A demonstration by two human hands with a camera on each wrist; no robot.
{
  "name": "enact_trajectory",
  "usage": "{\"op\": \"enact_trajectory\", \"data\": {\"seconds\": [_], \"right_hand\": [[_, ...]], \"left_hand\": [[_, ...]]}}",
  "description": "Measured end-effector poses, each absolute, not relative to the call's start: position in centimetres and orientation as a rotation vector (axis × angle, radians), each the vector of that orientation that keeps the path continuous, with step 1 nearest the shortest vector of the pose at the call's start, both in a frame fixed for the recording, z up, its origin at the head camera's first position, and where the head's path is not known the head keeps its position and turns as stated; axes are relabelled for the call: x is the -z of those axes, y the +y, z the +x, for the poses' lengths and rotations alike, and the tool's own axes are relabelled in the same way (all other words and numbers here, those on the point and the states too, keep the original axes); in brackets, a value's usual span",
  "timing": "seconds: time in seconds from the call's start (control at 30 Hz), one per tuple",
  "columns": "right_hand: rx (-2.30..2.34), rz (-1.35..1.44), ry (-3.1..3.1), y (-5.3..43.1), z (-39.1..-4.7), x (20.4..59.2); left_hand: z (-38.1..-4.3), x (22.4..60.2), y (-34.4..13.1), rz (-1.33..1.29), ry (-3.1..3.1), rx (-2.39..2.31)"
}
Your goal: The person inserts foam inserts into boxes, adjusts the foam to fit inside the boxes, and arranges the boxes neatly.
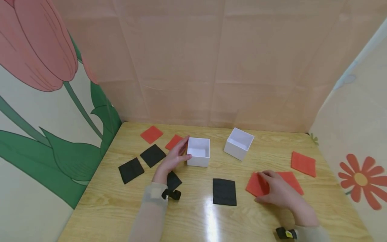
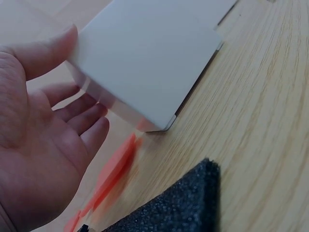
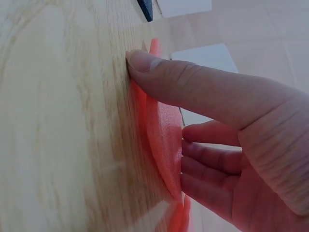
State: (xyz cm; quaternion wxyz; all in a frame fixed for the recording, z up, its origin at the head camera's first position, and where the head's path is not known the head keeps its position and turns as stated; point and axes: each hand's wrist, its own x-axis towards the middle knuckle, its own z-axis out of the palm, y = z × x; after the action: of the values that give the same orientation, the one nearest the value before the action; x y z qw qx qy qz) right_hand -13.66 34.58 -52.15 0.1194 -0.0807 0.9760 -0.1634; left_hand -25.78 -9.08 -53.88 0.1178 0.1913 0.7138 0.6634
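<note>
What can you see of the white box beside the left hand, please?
The white box is squarish and open-topped, with smooth sides that look like card or plastic. It stands upright on the wooden table, and its inside looks empty. The left hand touches its left side and near left edge.

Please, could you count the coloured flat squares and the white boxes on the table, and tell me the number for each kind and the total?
Black squares: 4
Red squares: at least 5 (the right hand partly covers some)
White boxes: 2
Total: at least 11
</note>
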Motion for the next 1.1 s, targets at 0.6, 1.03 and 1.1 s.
{"op": "enact_trajectory", "data": {"seconds": [0.6,1.03,1.1], "right_hand": [[0.458,-0.245,2.867,34.17,-13.65,51.83],[0.491,-0.305,2.880,33.94,-13.32,51.89],[0.486,-0.304,2.881,33.98,-13.32,51.90]], "left_hand": [[-25.75,53.62,-9.09,0.533,2.089,-1.925],[-25.69,53.67,-9.10,0.535,2.092,-1.926],[-25.67,53.68,-9.11,0.534,2.101,-1.925]]}}
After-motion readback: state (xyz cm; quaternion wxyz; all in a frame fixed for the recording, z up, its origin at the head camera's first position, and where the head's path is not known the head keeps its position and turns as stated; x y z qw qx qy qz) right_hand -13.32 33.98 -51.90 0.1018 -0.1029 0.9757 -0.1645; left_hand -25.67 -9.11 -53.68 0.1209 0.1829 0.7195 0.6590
